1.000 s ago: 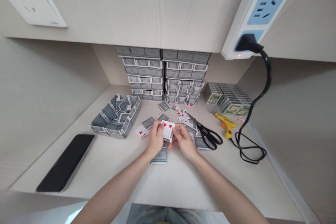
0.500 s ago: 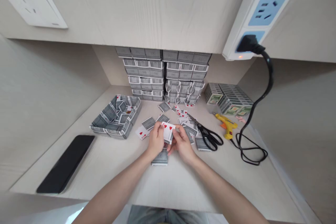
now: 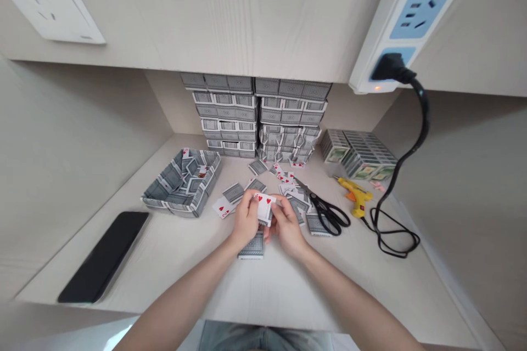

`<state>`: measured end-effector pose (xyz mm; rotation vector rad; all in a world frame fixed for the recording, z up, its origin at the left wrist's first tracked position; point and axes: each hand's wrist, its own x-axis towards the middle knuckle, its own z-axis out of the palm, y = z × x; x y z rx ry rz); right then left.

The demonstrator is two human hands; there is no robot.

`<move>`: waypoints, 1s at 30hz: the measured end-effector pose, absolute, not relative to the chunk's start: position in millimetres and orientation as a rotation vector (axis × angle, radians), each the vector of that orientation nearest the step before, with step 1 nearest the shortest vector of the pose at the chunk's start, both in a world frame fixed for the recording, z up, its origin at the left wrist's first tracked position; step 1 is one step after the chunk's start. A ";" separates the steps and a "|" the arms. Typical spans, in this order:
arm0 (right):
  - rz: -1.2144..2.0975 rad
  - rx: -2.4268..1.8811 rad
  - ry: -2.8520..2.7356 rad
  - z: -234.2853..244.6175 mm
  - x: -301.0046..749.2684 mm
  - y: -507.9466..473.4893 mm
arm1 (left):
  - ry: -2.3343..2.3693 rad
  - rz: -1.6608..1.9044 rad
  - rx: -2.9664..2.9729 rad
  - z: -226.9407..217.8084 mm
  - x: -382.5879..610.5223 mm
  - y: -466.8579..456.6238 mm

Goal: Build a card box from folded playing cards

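Card (image 3: pixel 264 207) pinched between two hands.
Left hand (image 3: pixel 246 220) and right hand (image 3: pixel 287 226) had drawn closer than a second before, fingers curled on its edges, grey card (image 3: pixel 252 247) beneath them.

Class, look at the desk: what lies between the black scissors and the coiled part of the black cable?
A yellow glue gun lies between the scissors and the coil of the black cable, as the head view shows.

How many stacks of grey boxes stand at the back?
2: a left stack and a right stack, side by side; more may be hidden behind them.
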<state>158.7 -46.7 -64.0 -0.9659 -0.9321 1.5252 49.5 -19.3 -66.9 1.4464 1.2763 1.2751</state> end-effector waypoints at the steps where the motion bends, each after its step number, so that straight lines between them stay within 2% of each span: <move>1: 1.517 -0.963 -0.941 -63.7 158.8 -46.7 | 1.277 1.278 1.447 -67.4 49.4 -19.3; 22: 1.581 -0.878 -0.927 -61.0 160.9 -46.9 | 1.208 1.340 1.351 -66.5 49.0 -21.7; 30: 1.997 -0.734 -0.757 -53.9 171.4 -37.9 | 1.273 1.342 1.400 -65.2 47.7 -18.1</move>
